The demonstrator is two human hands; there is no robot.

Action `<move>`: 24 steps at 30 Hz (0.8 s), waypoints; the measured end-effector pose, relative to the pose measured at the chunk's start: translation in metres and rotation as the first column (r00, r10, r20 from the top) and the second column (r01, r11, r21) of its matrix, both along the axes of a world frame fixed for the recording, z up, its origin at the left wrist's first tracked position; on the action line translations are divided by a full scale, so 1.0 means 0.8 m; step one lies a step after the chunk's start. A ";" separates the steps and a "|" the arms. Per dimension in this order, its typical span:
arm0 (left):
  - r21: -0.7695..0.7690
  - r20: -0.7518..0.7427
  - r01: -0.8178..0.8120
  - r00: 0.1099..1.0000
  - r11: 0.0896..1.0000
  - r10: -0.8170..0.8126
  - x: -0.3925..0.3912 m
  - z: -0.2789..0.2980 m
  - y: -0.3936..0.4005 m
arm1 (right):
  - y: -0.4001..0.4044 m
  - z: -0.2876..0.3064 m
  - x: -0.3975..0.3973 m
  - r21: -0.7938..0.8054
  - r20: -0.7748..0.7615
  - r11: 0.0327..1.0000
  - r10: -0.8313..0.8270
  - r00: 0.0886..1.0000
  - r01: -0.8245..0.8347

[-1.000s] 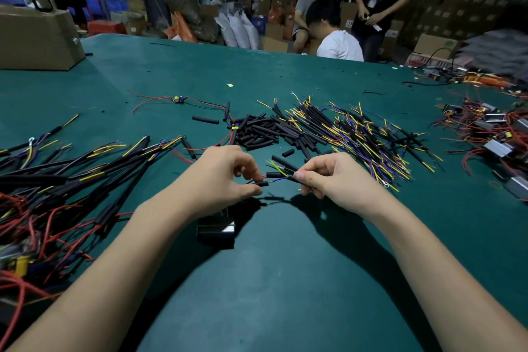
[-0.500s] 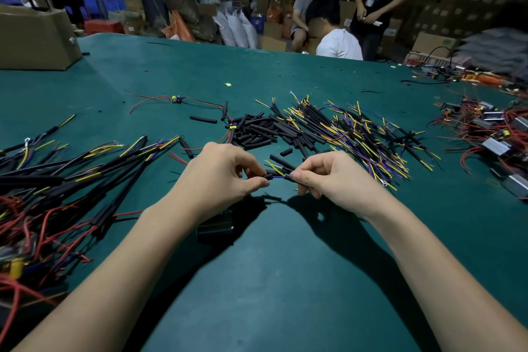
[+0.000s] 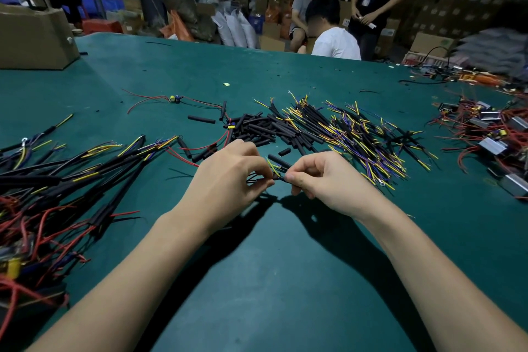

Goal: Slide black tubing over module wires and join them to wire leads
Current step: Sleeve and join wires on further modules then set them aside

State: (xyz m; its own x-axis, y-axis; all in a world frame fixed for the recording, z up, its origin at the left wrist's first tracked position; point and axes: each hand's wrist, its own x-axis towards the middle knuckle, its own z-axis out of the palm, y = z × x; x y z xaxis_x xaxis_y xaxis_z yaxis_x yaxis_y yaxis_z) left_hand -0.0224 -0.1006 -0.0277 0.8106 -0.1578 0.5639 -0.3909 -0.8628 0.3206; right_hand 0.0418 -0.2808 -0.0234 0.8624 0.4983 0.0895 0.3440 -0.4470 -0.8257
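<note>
**Black tubing held between two hands**

Head view: black tubing (image 3: 281,163) sits between the two hands, above the green tabletop (image 3: 285,280). The left hand (image 3: 228,177) pinches thin dark wires (image 3: 257,179) with curled fingers; the right hand (image 3: 320,180) pinches the tubing with its yellow lead (image 3: 273,166). The fingertips nearly touch. I judge the joining step is in hand. The next move needs steady alignment of the fine ends, then a push of the tubing over the joint.
</note>
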 end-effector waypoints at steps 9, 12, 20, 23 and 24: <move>0.109 -0.001 0.190 0.982 0.976 -0.191 -0.027 0.028 -0.050 | 0.003 0.011 -0.004 -0.104 0.481 0.932 -0.258 0.838 0.347; 0.199 -0.236 0.297 0.939 0.934 -0.248 -0.032 0.018 -0.067 | -0.001 0.027 -0.008 0.068 0.555 0.922 -0.352 0.754 0.381; 0.200 -0.312 0.296 0.923 0.934 -0.225 -0.021 -0.011 -0.073 | 0.042 0.099 -0.037 0.200 0.639 0.980 -0.123 0.759 -0.009; 0.155 -0.379 0.270 0.905 0.950 -0.195 -0.016 -0.013 -0.073 | 0.076 0.131 -0.048 0.327 0.544 0.925 -0.018 0.839 -0.192; 0.150 -0.367 0.273 0.908 0.950 -0.203 -0.017 -0.014 -0.072 | 0.090 0.139 -0.049 0.369 0.511 0.899 0.016 0.860 -0.235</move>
State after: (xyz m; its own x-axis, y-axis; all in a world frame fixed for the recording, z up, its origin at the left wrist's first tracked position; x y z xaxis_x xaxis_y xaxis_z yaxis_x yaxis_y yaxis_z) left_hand -0.0358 -0.1579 -0.0385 0.8720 -0.4481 0.1969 -0.4890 -0.8160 0.3083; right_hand 0.0028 -0.2090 0.0876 0.5833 0.4224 0.6938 0.7755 -0.0356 -0.6303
